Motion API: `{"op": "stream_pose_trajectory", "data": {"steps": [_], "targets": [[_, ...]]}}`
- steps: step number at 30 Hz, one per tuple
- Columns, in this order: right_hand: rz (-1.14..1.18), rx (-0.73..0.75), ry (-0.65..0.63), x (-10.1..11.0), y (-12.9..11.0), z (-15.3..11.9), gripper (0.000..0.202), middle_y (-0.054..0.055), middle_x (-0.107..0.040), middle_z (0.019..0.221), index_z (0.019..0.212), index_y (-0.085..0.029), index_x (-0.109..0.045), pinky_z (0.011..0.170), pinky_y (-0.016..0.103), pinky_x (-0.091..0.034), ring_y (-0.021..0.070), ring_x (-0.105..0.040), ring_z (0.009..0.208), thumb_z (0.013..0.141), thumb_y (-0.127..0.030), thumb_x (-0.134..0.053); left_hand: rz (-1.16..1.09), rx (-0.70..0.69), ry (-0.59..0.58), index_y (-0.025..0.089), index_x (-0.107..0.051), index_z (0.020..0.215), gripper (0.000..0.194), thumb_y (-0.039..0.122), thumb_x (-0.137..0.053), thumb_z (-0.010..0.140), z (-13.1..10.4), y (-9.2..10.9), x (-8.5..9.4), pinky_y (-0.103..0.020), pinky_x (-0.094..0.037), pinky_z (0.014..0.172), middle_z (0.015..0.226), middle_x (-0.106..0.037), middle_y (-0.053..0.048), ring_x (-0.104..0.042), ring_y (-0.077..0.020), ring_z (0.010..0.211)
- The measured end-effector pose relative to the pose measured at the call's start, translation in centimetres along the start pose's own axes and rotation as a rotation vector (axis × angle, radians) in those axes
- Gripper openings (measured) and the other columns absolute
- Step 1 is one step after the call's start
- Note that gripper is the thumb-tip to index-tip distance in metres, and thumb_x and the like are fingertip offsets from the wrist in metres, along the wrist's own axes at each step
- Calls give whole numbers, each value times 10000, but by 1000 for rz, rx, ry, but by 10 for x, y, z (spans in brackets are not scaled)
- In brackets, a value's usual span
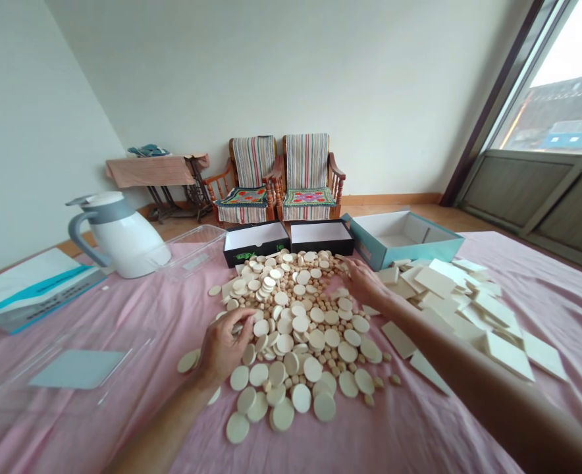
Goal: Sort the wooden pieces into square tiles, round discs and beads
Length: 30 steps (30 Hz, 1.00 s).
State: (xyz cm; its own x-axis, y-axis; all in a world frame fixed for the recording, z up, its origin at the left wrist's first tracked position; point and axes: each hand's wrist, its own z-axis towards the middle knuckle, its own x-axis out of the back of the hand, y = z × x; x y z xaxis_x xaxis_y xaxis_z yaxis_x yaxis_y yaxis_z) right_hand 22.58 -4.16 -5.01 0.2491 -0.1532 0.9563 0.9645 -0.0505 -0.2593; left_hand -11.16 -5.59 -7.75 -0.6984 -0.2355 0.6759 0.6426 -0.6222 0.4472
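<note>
A broad heap of pale round wooden discs [299,323] mixed with small wooden beads [320,303] spreads over the pink cloth. My left hand [226,345] is at the heap's left edge, fingers curled inward with thumb and forefinger close together; whatever lies inside is hidden. At the far right side of the heap, my right hand [363,282] reaches in just before the black boxes, its fingertips drawn together among beads and discs. What those fingers grip is too small to make out. Square wooden tiles [435,281] are piled to the right of my right forearm.
Two black boxes with white insides, a left box [256,240] and a right box [322,236], stand behind the heap. A larger teal box [404,240] is beside them. Leftward are a clear plastic lid [197,247], a white jug [123,237] and a blue-white carton [39,286].
</note>
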Motion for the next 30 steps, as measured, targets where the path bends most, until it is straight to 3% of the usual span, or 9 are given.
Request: {"op": "stream_pose_trajectory", "data": {"steps": [4,7,11,14,18,21,24,27,30], "targets": [[2,-119,-39,-18,-11,29,366,184,-572,1200,1218,-130,-528,947,362,-373,277,-505,1161,936,-284,-353,-1,-2,-8,205,-641,968,174,286,-510,888,0,-1,0,-238,-527,751,911,-724,-16,-679,-156,827],[4,-223,-46,-27,-19,36,444,209,-562,1201,1232,-121,-519,948,409,-369,307,-509,1158,956,-379,-286,-9,-11,-7,205,-637,974,169,278,-512,888,0,-1,-1,-235,-529,750,911,-723,-15,-678,-152,827],[18,-303,-59,-32,-30,27,614,267,-512,1258,1261,-28,-483,978,462,-336,356,-467,1194,935,-502,-267,-14,-18,-5,208,-640,973,167,274,-515,884,0,-1,-1,-234,-534,754,911,-723,-11,-680,-148,828],[44,-300,-93,-30,-37,13,616,230,-502,1302,1252,-83,-520,992,497,-314,357,-435,1220,922,-539,-267,-18,-23,-3,210,-645,970,171,279,-517,881,0,0,-1,-239,-540,756,908,-725,-13,-684,-152,828],[109,-264,-151,-25,-50,-9,571,136,-511,1339,1260,-218,-543,989,549,-303,337,-408,1252,921,-565,-242,-17,-26,-6,211,-648,958,177,298,-516,878,0,0,-2,-248,-547,740,899,-728,-18,-688,-161,814],[212,-225,-153,-23,-65,-28,617,158,-449,1400,1361,-199,-445,991,574,-298,350,-383,1279,912,-583,-265,-19,-19,-6,209,-650,964,187,305,-515,877,0,-1,-2,-253,-550,742,909,-727,-23,-688,-165,822],[359,-67,-158,-15,-76,-47,584,161,-403,1437,1367,-185,-439,1016,503,-319,318,-372,1304,923,-542,-308,-17,-15,-9,210,-654,970,195,309,-512,878,1,-2,-2,-255,-549,758,918,-726,-23,-687,-166,831],[537,131,-127,0,-76,-61,559,146,-475,1379,1356,-178,-449,1001,390,-371,245,-466,1236,942,-522,-300,-13,-8,-11,208,-654,973,200,312,-510,881,1,-3,-2,-249,-546,763,914,-726,-21,-686,-163,829],[562,137,-10,13,-62,-69,519,126,-576,1248,1283,-179,-508,931,354,-423,213,-568,1087,966,-491,-242,-8,7,-16,204,-654,980,210,322,-511,882,0,-3,-2,-248,-545,770,921,-726,-26,-686,-163,828]]}}
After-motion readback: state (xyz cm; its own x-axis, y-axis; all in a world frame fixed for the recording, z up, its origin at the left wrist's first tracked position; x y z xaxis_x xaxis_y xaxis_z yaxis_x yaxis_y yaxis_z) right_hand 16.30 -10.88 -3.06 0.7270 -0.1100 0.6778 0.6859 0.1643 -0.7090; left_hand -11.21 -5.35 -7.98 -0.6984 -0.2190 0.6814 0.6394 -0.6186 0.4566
